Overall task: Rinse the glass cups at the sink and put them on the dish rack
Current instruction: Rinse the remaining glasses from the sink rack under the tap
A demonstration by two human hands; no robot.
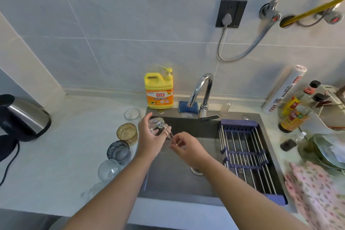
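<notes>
My left hand (149,135) grips a clear glass cup (156,124) just inside the sink's (173,179) left edge, and my right hand (185,148) pinches its near end. The dish rack (244,153) spans the sink's right half, with open basin between. An amber glass (127,132) and a grey glass (118,151) stand on the surface (71,155) at my left.

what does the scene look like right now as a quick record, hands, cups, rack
left hand: the left hand grips a clear glass cup over the sink
right hand: the right hand pinches the near end of the same cup
waiting cups: amber glass, grey-blue glass and clear glass, on the counter left of the sink
dish rack: the dish rack spans the sink's right side, no cups on it
faucet: the faucet is behind the sink
</notes>
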